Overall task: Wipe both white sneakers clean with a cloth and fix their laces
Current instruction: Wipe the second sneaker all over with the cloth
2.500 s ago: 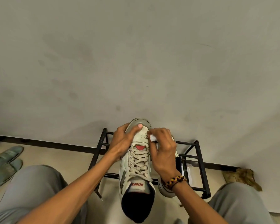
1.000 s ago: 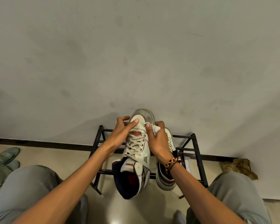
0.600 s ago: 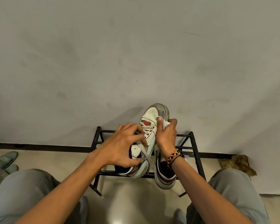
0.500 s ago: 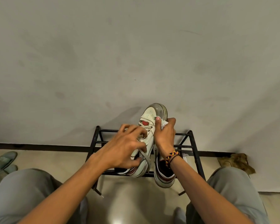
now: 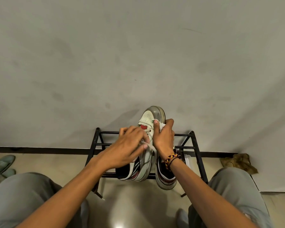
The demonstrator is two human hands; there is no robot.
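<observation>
One white sneaker (image 5: 149, 117) with a red tongue patch is held up above the black metal shoe rack (image 5: 196, 145), toe pointing away and rolled onto its side. My left hand (image 5: 127, 148) lies over its laced middle, with a lace end (image 5: 150, 147) pinched between thumb and fingers. My right hand (image 5: 164, 137) grips the sneaker's right side and presses a small white cloth (image 5: 161, 125) against the toe area. The second sneaker (image 5: 165, 180) sits on the rack below my right wrist, heel toward me, mostly hidden.
A plain grey wall stands right behind the rack. Green slippers (image 5: 2, 163) lie on the floor at the left edge. A brown rag (image 5: 238, 162) lies by the wall at the right. My knees frame the lower corners of the view.
The sneaker was rolled from upright onto its side and lifted a little higher. My left hand moved from the toe down over the laces and took hold of a lace.
</observation>
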